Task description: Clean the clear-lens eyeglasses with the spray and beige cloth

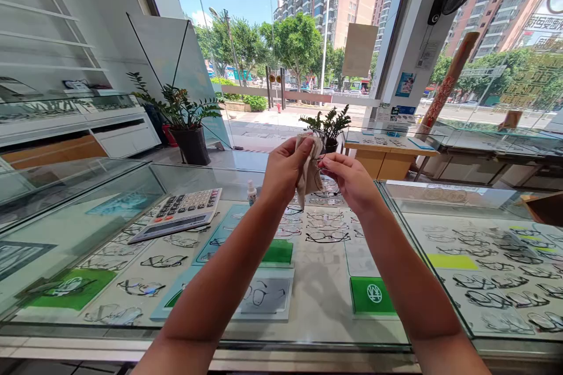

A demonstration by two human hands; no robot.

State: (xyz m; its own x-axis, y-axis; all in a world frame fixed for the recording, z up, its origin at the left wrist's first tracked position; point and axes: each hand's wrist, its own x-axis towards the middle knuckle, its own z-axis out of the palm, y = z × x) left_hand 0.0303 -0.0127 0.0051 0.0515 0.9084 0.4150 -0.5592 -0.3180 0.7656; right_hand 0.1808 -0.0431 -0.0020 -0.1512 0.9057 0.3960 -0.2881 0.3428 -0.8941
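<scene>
Above the glass counter, my left hand is closed around a pale beige cloth, its thumb pressed on the upper part. The cloth hangs down below the fingers. Thin dark wire-like parts of a pair of eyeglasses show at the cloth's right side; the lenses are mostly hidden by the cloth. My right hand pinches the thin frame between thumb and fingertips, just right of the cloth. Both hands are close together at arm's length.
Below the hands is a glass display counter with rows of eyeglasses inside. A large calculator and a small spray bottle stand on the left. Potted plants and a glass door lie beyond; another display case adjoins at right.
</scene>
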